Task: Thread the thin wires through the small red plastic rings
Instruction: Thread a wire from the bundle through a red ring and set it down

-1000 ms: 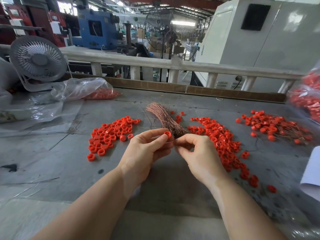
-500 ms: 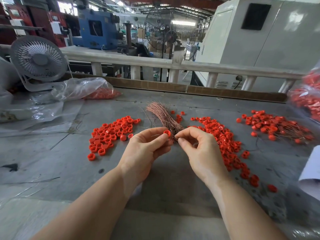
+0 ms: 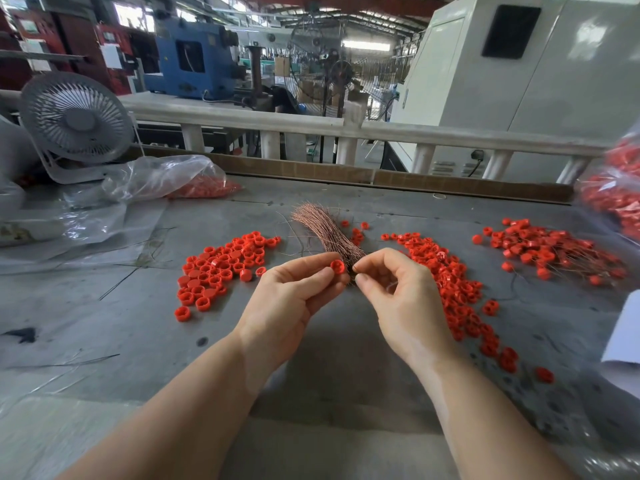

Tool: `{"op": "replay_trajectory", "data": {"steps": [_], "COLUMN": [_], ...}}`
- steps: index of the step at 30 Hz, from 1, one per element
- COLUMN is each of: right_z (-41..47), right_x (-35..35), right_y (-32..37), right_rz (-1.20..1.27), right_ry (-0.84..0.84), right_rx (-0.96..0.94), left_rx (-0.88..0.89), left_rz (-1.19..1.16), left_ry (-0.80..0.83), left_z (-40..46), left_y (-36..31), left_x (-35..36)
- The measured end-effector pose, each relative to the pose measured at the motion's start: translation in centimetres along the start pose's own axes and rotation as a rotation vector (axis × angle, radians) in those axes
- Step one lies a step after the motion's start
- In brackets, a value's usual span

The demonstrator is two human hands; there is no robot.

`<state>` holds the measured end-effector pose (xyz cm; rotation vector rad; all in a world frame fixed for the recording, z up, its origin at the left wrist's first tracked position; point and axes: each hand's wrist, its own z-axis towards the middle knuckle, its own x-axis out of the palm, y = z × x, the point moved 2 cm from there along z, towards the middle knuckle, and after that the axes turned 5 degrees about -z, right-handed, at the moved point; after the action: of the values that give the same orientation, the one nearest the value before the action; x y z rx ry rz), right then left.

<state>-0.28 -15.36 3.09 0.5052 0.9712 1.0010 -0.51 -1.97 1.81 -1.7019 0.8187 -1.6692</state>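
Note:
My left hand (image 3: 294, 292) pinches one small red plastic ring (image 3: 337, 266) between thumb and forefinger, its hole facing me. My right hand (image 3: 398, 289) has thumb and forefinger pinched at the near end of a bundle of thin copper wires (image 3: 325, 232) lying on the grey table; whether a single wire is gripped is too fine to see. The two hands nearly touch. Loose red rings lie in a pile at the left (image 3: 221, 268) and in a long band at the right (image 3: 450, 282). Rings with wires in them are heaped at the far right (image 3: 550, 249).
A white desk fan (image 3: 74, 124) stands at the back left beside clear plastic bags, one holding red rings (image 3: 194, 183). Another bag of red rings (image 3: 616, 195) sits at the right edge. White paper (image 3: 623, 334) lies near right. A cardboard strip and a railing bound the table's far side.
My right hand's fingers have lifted from beside the left thumb and pinched at the wire bundle's end. The left hand has kept the ring almost still.

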Motion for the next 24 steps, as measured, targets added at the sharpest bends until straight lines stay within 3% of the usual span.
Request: {"op": "replay_trajectory", "data": {"steps": [24], "right_z": [0.09], "right_x": [0.08], "right_y": [-0.44], "right_rz": [-0.028], "right_ry": [0.008], "right_rx": [-0.005], "left_rx": [0.016], "left_rz": [0.002], "left_ry": [0.047], "left_z": [-0.22], "left_y": [0.02], "left_x": [0.1]}}
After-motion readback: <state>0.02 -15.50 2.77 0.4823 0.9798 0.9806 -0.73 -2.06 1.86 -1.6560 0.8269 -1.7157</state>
